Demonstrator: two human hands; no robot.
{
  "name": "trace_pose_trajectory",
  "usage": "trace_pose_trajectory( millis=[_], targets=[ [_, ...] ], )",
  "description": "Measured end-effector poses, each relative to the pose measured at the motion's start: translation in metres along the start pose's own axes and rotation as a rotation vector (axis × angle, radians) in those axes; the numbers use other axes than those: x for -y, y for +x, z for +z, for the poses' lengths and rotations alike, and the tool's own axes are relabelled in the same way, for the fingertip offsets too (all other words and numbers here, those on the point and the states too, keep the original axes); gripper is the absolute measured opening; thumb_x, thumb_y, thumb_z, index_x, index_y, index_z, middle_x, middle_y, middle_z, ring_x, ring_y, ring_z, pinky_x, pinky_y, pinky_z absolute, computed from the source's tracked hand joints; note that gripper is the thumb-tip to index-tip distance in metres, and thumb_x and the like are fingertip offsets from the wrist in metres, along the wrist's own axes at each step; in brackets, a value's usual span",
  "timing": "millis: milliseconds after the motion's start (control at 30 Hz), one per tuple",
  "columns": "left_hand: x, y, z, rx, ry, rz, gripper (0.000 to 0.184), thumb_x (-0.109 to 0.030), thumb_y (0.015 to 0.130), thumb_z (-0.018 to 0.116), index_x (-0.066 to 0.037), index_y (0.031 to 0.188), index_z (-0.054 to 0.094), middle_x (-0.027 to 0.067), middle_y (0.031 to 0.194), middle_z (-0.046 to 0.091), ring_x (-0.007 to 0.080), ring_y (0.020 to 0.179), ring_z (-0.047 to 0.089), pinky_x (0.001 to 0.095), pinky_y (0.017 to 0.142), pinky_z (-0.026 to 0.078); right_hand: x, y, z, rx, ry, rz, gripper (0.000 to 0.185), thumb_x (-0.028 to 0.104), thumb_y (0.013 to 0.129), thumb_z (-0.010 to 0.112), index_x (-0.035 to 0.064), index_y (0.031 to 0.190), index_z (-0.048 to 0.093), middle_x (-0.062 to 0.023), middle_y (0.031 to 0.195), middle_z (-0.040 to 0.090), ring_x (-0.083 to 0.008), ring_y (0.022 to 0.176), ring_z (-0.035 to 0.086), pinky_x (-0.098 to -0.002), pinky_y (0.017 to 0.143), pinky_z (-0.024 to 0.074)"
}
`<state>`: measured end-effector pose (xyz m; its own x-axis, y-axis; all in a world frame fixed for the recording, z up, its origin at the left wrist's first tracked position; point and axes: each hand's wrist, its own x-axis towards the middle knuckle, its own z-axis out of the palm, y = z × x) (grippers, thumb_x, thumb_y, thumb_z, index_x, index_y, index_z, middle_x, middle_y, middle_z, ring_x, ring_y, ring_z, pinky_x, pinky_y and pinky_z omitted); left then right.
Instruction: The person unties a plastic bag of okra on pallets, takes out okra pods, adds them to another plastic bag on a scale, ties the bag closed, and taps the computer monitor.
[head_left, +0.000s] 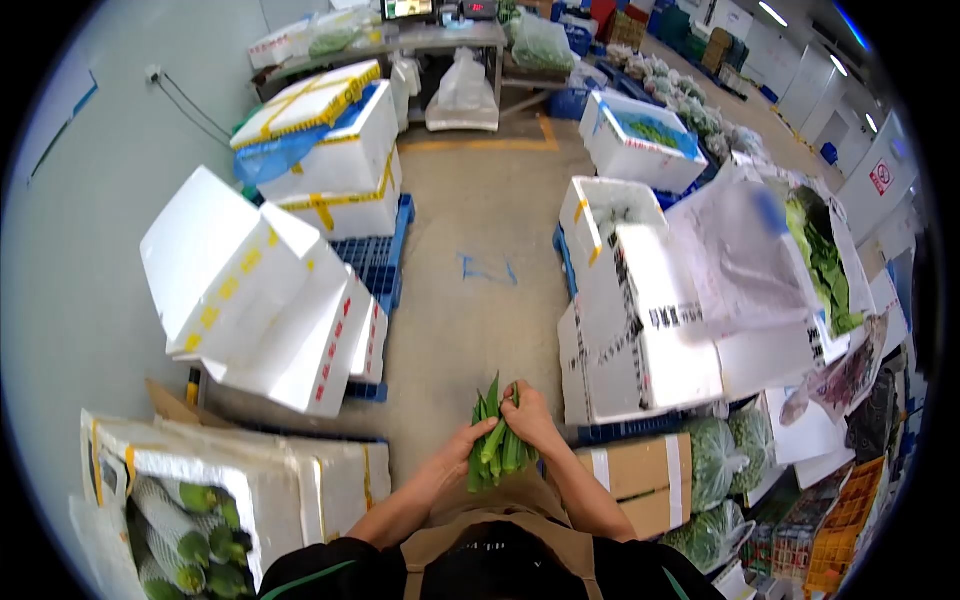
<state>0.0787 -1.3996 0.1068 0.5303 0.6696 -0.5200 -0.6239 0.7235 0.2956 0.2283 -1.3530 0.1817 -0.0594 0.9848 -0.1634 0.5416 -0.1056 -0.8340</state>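
A bunch of long green vegetables (492, 452) is held in front of my body, over the floor, at the lower middle of the view. My left hand (465, 443) is closed around its left side, with the thumb across the stalks. My right hand (530, 414) grips the bunch from the upper right, its fingers bent at the pointed tips. The stalks' thicker ends point down toward my apron (490, 517). Some fingers are hidden behind the bunch.
White foam boxes (330, 160) stand on a blue pallet (375, 265) at left. Netted green produce fills a box (290, 480) at lower left. More foam boxes (600, 350), a cardboard box (640, 480) and bagged greens (712, 465) are at right. A metal table (440, 38) stands ahead.
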Motion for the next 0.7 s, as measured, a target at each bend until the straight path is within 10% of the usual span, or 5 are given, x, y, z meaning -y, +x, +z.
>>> trace_pose_trajectory(
  millis=[400, 700],
  targets=[
    [-0.287, 0.17, 0.061, -0.002, -0.082, 0.226, 0.043, -0.02, 0.083, 0.066, 0.001, 0.118, 0.053, 0.0154, 0.106, 0.063, 0.0268, 0.093, 0.064, 0.0416, 0.084, 0.053, 0.084, 0.368, -0.028, 0.337, 0.321, -0.082, 0.021, 0.015, 0.081, 0.057, -0.0014, 0.094, 0.056, -0.0077, 0.079, 0.059, -0.015, 0.074, 0.054, -0.0291, 0.066, 0.0442],
    [-0.478, 0.325, 0.099, 0.039, -0.15, 0.295, 0.048, -0.022, 0.08, 0.067, -0.001, 0.12, 0.049, 0.0184, 0.103, 0.06, 0.0341, 0.096, 0.06, 0.0455, 0.087, 0.05, 0.099, 0.62, -0.067, 0.408, 0.758, 0.122, 0.015, 0.009, 0.083, 0.059, 0.0016, 0.095, 0.056, -0.006, 0.075, 0.058, -0.0143, 0.068, 0.056, -0.0268, 0.059, 0.0469]
  ],
)
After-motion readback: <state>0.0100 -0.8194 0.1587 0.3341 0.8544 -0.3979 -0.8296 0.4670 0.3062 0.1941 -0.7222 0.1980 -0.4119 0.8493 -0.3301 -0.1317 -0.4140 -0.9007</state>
